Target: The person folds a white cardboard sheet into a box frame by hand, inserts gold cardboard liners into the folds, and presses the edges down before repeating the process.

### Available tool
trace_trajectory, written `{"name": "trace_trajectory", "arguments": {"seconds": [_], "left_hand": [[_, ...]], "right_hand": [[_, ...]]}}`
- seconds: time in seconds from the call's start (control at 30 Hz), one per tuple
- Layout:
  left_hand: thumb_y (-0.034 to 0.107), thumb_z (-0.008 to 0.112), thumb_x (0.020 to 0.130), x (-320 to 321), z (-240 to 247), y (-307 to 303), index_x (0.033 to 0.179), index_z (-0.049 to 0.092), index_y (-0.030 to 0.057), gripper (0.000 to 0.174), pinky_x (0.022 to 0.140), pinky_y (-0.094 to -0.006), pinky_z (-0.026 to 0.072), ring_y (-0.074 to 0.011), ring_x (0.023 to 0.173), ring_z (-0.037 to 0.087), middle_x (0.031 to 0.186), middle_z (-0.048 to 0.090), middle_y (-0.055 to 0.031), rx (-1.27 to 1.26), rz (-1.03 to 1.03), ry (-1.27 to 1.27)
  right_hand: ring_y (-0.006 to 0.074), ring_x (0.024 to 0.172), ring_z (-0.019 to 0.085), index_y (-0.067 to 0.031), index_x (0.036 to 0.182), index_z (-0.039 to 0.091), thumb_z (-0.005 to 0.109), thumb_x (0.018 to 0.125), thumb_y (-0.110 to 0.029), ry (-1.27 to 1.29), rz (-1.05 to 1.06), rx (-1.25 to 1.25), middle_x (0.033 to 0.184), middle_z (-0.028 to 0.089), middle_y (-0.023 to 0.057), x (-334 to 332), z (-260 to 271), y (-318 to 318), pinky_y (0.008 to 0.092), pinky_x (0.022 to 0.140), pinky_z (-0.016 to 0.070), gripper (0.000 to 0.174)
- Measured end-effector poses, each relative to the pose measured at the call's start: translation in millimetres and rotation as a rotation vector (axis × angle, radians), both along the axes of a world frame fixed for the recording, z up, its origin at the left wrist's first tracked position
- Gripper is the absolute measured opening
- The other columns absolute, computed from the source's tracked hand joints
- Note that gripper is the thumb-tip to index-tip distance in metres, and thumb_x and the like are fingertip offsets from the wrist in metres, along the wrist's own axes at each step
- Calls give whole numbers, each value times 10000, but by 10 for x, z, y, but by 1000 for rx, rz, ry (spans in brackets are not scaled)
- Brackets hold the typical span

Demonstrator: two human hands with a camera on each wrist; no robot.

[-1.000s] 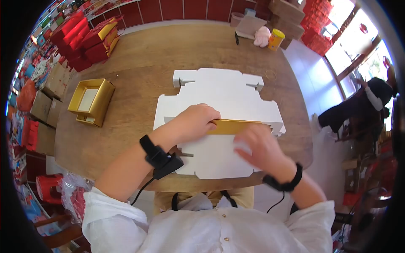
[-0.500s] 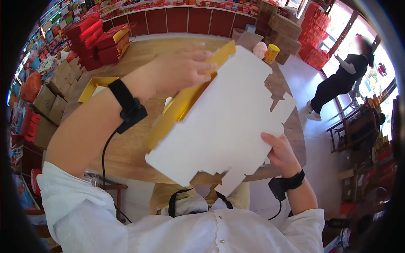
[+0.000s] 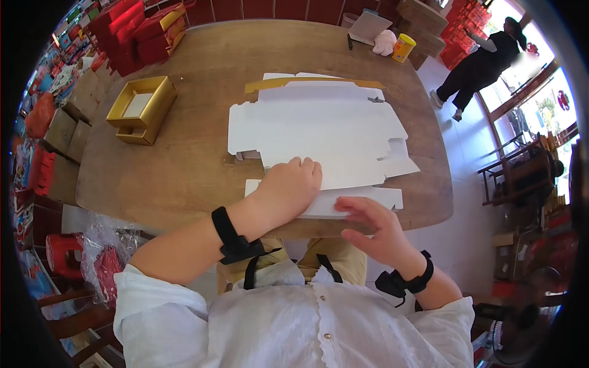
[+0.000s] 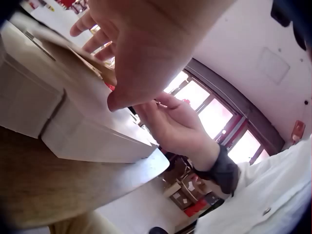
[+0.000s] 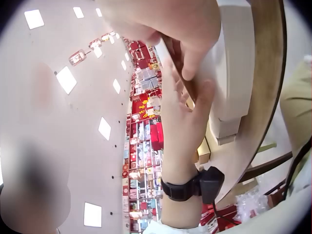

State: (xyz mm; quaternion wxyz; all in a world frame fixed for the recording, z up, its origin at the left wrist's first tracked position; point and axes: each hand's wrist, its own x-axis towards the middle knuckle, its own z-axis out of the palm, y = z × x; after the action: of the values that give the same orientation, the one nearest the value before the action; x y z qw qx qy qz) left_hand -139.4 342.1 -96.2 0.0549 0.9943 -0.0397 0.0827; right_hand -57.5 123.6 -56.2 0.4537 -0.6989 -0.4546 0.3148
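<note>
A flat white box blank (image 3: 319,132), cut with notched flaps, lies plain white face up over other white cardboard. A gold strip (image 3: 251,86) shows along its far edge. My left hand (image 3: 291,187) is at the blank's near edge; in the left wrist view its thumb is on one side of the sheet and its fingers on the other. My right hand (image 3: 377,230) is just right of it, thumb and fingers spread apart at the near edge. Beneath, a stack of white cardboard (image 4: 92,139) sits by the table edge.
A gold open box (image 3: 138,107) stands at the table's left. Red boxes (image 3: 126,37) are piled at the back left; a yellow can (image 3: 403,48) and a pink bundle (image 3: 385,43) are at the back right. A person (image 3: 485,61) stands beyond the table's right side.
The blank was held up tilted between both hands half a second ago and now lies flat, gold strip at the far side. Both hands have come to its near edge; the right hand has let go.
</note>
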Motion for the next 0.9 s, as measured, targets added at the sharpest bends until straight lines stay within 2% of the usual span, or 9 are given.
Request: {"name": "trace_trajectory", "arguments": {"seconds": [0.03,0.1,0.13,0.3,0.37,0.57,0.73,0.8,0.9], "left_hand": [[22,620,710,-45,24,25,1032,575,-61,336,722,-346,555,-282,869,637,937,625,-144,-18,-32,-30],[8,612,726,-146,91,8,1031,563,-63,317,764,-369,554,-293,883,634,935,615,-143,-64,-30,24],[23,620,739,-198,94,5,1030,577,-44,301,763,-387,547,-302,894,633,953,617,-141,-82,-63,30],[94,638,832,-160,251,180,991,651,9,181,769,-429,522,-330,911,638,967,642,-157,-198,-98,132],[229,684,871,80,390,392,913,692,23,210,756,-416,511,-336,885,644,924,663,-175,-603,11,567],[316,783,796,301,298,495,911,694,-4,351,717,-390,509,-322,780,641,851,685,-161,-200,263,493],[297,790,794,273,269,655,831,683,-32,349,668,-391,501,-276,715,637,767,667,-173,-571,262,494],[241,787,804,314,244,703,816,683,-35,295,628,-377,473,-229,648,593,698,642,-146,-672,247,592],[244,777,815,346,288,692,819,689,-33,290,626,-380,474,-239,627,593,683,643,-147,-658,257,603]], "right_hand": [[248,1173,572,-56,1305,546,651,878,-76,6,6,-17,1280,575,98,-4,97,-4,422,989,469,441],[258,1058,603,-77,1239,605,737,731,-67,-1081,-74,-19,1154,603,117,102,227,60,399,931,443,525],[266,966,622,-94,1212,625,736,672,-77,-1149,-103,-38,1051,628,103,221,163,114,383,870,429,551],[264,959,638,-82,1043,696,712,736,-127,-945,181,-304,996,680,69,699,113,247,394,868,454,310],[298,948,634,-44,1004,702,744,745,-246,-529,192,-594,983,688,112,886,213,432,420,836,479,331],[356,854,648,11,945,690,788,692,-423,-656,102,-709,892,693,161,1036,73,698,431,775,502,511],[199,632,576,4,875,683,800,725,-265,-280,18,-653,739,631,90,1209,-54,551,337,558,463,329],[91,601,506,-2,860,678,824,736,-175,-138,25,-625,678,583,-2,1290,-173,514,269,500,399,258],[77,576,487,-14,823,677,816,755,-160,-71,-1,-667,653,568,-10,1250,-103,512,255,484,375,213]]}}
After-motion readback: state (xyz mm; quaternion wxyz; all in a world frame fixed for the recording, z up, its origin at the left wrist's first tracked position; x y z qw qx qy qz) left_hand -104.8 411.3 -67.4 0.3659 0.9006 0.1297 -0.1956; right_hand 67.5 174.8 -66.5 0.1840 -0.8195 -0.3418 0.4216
